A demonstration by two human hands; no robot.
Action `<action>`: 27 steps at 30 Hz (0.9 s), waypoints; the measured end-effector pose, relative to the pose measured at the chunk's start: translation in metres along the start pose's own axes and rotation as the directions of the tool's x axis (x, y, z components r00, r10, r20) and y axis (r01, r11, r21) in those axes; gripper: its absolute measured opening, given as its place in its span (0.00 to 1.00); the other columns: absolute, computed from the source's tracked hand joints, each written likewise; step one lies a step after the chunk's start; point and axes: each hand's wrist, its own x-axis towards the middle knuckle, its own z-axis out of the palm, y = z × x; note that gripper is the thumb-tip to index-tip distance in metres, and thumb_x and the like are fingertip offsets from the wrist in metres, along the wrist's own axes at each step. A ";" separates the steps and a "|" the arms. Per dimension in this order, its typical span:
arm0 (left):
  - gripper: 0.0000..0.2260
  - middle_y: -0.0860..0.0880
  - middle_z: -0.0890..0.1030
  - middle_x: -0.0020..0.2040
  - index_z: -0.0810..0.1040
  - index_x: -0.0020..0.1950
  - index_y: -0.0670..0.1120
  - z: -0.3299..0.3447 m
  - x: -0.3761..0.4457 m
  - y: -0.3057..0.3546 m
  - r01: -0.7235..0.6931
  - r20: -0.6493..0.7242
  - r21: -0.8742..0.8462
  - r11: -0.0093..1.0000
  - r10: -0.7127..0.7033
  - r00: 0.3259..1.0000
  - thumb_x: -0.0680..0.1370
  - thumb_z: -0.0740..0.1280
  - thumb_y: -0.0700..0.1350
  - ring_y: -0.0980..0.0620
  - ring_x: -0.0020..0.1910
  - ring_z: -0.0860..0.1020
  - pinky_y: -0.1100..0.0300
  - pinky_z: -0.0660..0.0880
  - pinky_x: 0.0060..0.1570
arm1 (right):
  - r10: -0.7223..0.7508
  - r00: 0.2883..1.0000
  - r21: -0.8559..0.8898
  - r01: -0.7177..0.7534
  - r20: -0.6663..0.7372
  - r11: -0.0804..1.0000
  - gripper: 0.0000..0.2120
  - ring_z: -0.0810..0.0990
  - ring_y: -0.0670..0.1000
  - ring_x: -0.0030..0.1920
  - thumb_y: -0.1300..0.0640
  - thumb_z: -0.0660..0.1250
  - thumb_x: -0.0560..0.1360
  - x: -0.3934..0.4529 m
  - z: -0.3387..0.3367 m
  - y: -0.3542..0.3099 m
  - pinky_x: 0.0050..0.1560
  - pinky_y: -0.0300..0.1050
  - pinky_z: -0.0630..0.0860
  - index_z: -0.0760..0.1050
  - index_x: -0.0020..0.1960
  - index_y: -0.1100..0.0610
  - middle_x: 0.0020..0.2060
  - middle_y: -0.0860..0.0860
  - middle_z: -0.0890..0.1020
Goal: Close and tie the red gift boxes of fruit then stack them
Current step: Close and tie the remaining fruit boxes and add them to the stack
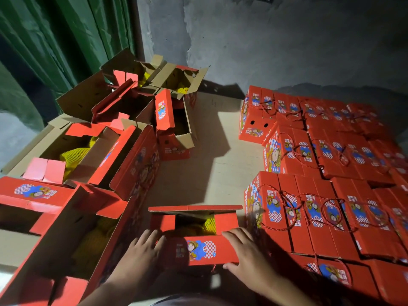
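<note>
A red gift box (194, 219) stands half open in front of me, with fruit in yellow foam net (209, 224) showing through the gap. Its near top flap (203, 250) carries a blue and checkered picture. My left hand (141, 250) lies with spread fingers on the flap's left end. My right hand (242, 250) holds the flap's right end, fingers over the top and thumb at the lower edge. A red cord (213, 267) hangs below the flap.
Closed, corded red boxes (318, 208) stand stacked in rows at the right. Several open boxes with yellow-netted fruit (72, 155) crowd the left and back. All rest on flat cardboard (212, 164). A grey wall and a green curtain stand behind.
</note>
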 end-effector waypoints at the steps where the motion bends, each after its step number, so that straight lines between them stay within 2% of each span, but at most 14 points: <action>1: 0.43 0.44 0.87 0.47 0.89 0.50 0.45 0.000 0.001 -0.002 -0.006 0.005 0.003 1.000 0.006 1.000 0.44 0.80 0.70 0.43 0.45 0.87 0.54 0.83 0.33 | 0.001 1.000 0.006 -0.001 -0.005 1.000 0.40 0.56 0.34 0.70 0.40 0.76 0.69 0.001 0.000 0.000 0.75 0.29 0.50 0.63 0.76 0.44 0.68 0.35 0.64; 3: 0.42 0.45 0.87 0.48 0.89 0.51 0.46 -0.001 0.000 -0.003 -0.018 0.026 0.015 1.000 0.017 1.000 0.45 0.79 0.70 0.44 0.45 0.87 0.54 0.83 0.34 | -0.002 1.000 0.004 0.002 -0.005 1.000 0.40 0.54 0.31 0.70 0.38 0.75 0.69 0.002 -0.001 0.000 0.73 0.26 0.47 0.62 0.77 0.42 0.68 0.34 0.65; 6: 0.37 0.46 0.87 0.49 0.88 0.51 0.47 0.004 -0.002 -0.004 -0.020 0.052 -0.004 1.000 0.020 0.998 0.48 0.81 0.66 0.45 0.46 0.87 0.57 0.83 0.36 | 0.004 1.000 -0.016 -0.003 0.019 1.000 0.42 0.53 0.32 0.72 0.36 0.73 0.70 0.002 0.000 0.006 0.78 0.35 0.54 0.59 0.79 0.41 0.71 0.35 0.65; 8: 0.31 0.46 0.86 0.54 0.88 0.54 0.47 0.009 -0.008 -0.004 -0.057 -0.016 -0.033 0.998 0.057 0.998 0.58 0.76 0.65 0.46 0.50 0.86 0.59 0.82 0.37 | 0.011 0.998 -0.037 -0.009 0.054 0.999 0.44 0.46 0.34 0.77 0.34 0.69 0.73 0.000 0.005 0.009 0.80 0.39 0.52 0.52 0.82 0.41 0.77 0.35 0.59; 10: 0.30 0.46 0.82 0.64 0.83 0.65 0.43 0.014 -0.014 -0.003 -0.101 -0.120 -0.119 0.988 0.086 0.989 0.73 0.62 0.62 0.47 0.59 0.83 0.62 0.82 0.43 | 0.016 0.999 -0.132 -0.009 0.050 0.991 0.44 0.41 0.39 0.81 0.30 0.62 0.75 -0.005 0.012 0.010 0.80 0.40 0.43 0.46 0.83 0.41 0.82 0.38 0.49; 11: 0.31 0.46 0.79 0.68 0.78 0.70 0.40 0.017 -0.018 -0.001 -0.101 -0.152 -0.132 0.986 0.081 0.985 0.80 0.54 0.60 0.47 0.65 0.79 0.64 0.78 0.55 | 0.014 0.999 -0.192 -0.007 0.039 0.981 0.44 0.43 0.43 0.82 0.28 0.60 0.75 -0.008 0.016 0.010 0.80 0.41 0.42 0.46 0.84 0.43 0.83 0.40 0.48; 13: 0.32 0.46 0.71 0.74 0.68 0.74 0.35 0.022 -0.022 0.003 -0.126 -0.225 -0.081 0.989 0.105 0.969 0.85 0.44 0.58 0.49 0.76 0.62 0.63 0.54 0.75 | 0.011 1.000 -0.264 -0.011 0.000 0.964 0.46 0.50 0.50 0.83 0.26 0.59 0.74 -0.011 0.024 0.009 0.78 0.49 0.47 0.51 0.84 0.49 0.83 0.47 0.51; 16: 0.33 0.47 0.48 0.84 0.66 0.76 0.37 0.018 -0.022 0.001 -0.100 -0.261 -0.108 0.989 0.069 0.963 0.82 0.50 0.61 0.53 0.82 0.44 0.65 0.43 0.76 | -0.013 0.998 -0.270 -0.003 -0.057 0.963 0.44 0.53 0.52 0.83 0.27 0.57 0.76 -0.011 0.026 0.005 0.75 0.55 0.53 0.56 0.83 0.53 0.83 0.50 0.54; 17: 0.31 0.48 0.47 0.84 0.65 0.77 0.38 0.020 -0.021 0.000 -0.107 -0.293 -0.142 0.984 0.062 0.954 0.83 0.50 0.59 0.52 0.82 0.46 0.67 0.41 0.75 | -0.012 0.999 -0.265 -0.002 -0.051 0.964 0.43 0.52 0.52 0.83 0.28 0.56 0.77 -0.011 0.025 0.004 0.76 0.55 0.53 0.56 0.83 0.53 0.83 0.50 0.55; 19: 0.25 0.49 0.58 0.81 0.70 0.76 0.41 0.023 -0.018 -0.001 -0.110 -0.364 -0.231 0.967 0.019 0.931 0.84 0.58 0.54 0.50 0.79 0.62 0.72 0.44 0.72 | -0.033 0.998 -0.207 0.023 -0.048 0.978 0.37 0.47 0.50 0.83 0.33 0.56 0.80 -0.011 0.022 0.005 0.79 0.53 0.50 0.54 0.83 0.50 0.83 0.49 0.53; 21: 0.22 0.47 0.67 0.77 0.77 0.72 0.46 0.020 -0.012 -0.006 -0.085 -0.292 -0.366 0.927 -0.027 0.956 0.78 0.66 0.47 0.46 0.71 0.74 0.69 0.65 0.69 | 0.010 0.998 -0.014 -0.011 -0.064 1.000 0.31 0.41 0.47 0.82 0.41 0.59 0.83 -0.009 0.016 0.004 0.82 0.52 0.47 0.54 0.82 0.45 0.83 0.44 0.47; 23: 0.20 0.48 0.79 0.67 0.86 0.60 0.48 0.020 -0.006 -0.015 -0.076 -0.319 -0.484 0.872 -0.095 0.943 0.74 0.63 0.53 0.48 0.61 0.80 0.62 0.76 0.58 | 0.143 0.978 0.142 -0.122 -0.149 0.982 0.28 0.47 0.46 0.83 0.48 0.67 0.82 -0.003 0.006 0.002 0.82 0.50 0.51 0.64 0.80 0.46 0.83 0.43 0.51; 25: 0.17 0.53 0.80 0.58 0.84 0.56 0.51 0.017 0.001 -0.021 -0.033 -0.355 -0.583 0.812 -0.218 0.909 0.73 0.64 0.55 0.53 0.57 0.79 0.61 0.74 0.54 | 0.319 0.918 0.261 -0.257 -0.236 0.931 0.35 0.56 0.48 0.81 0.52 0.76 0.76 0.007 -0.004 0.003 0.80 0.44 0.54 0.66 0.79 0.49 0.81 0.46 0.60; 27: 0.12 0.56 0.75 0.55 0.76 0.62 0.53 0.020 0.009 -0.027 0.027 -0.357 -0.662 0.749 -0.346 0.867 0.80 0.64 0.52 0.51 0.58 0.78 0.58 0.72 0.54 | 0.456 0.872 0.406 -0.357 -0.177 0.841 0.47 0.59 0.50 0.80 0.54 0.80 0.71 0.017 -0.013 0.002 0.77 0.42 0.55 0.57 0.82 0.48 0.80 0.49 0.62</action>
